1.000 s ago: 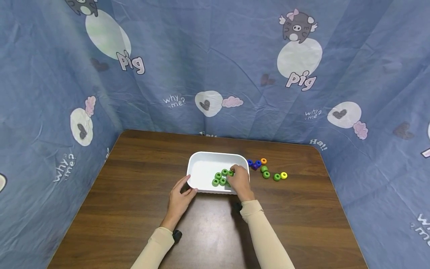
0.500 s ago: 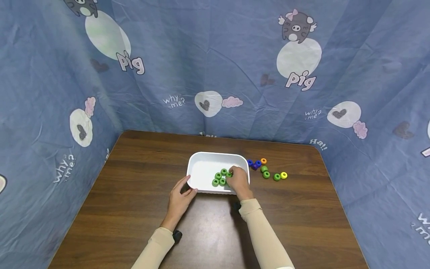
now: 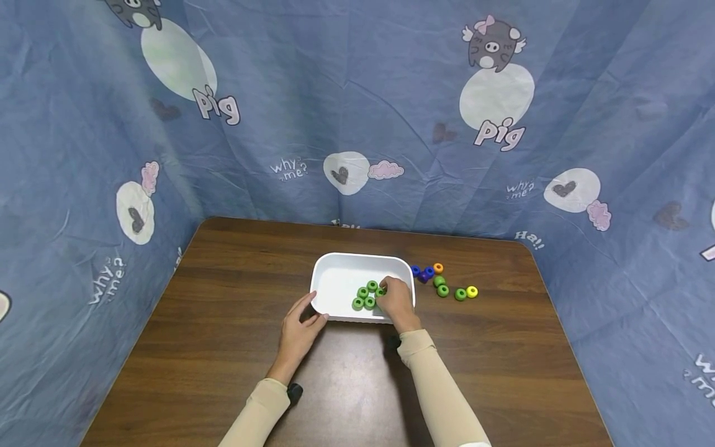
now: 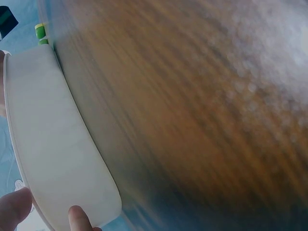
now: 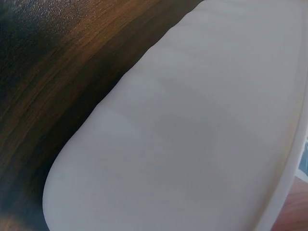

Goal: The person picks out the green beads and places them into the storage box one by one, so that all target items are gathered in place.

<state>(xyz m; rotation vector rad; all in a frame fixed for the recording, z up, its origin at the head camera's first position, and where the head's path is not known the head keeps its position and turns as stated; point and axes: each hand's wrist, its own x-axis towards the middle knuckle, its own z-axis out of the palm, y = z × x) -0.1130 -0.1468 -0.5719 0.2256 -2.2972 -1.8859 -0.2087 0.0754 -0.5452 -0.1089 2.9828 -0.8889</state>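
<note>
A white tray [image 3: 339, 277] sits mid-table in the head view, holding several green ring-shaped beads [image 3: 363, 292] in its right half. My left hand [image 3: 298, 333] holds the tray's near left corner; in the left wrist view a fingertip [image 4: 78, 217] presses its outer wall and another digit lies at the rim. Inside the tray, my right hand [image 3: 398, 303] has its fingers curled down at a green bead [image 3: 380, 292], which it seems to pinch. The fingertips are partly hidden behind the hand. Mostly the tray's outer wall [image 5: 183, 125] fills the right wrist view.
Right of the tray lie blue beads [image 3: 429, 272], an orange bead [image 3: 438, 268], loose green beads [image 3: 460, 294] and a yellow bead [image 3: 472, 291]. Brown wooden table [image 3: 240, 261] surrounds the tray. A patterned blue cloth [image 3: 268, 124] hangs behind it.
Inside the tray, my right hand has shifted slightly toward me, and the green bead at its fingers moved left and nearer. Another green bead slid slightly left. My left hand stays put.
</note>
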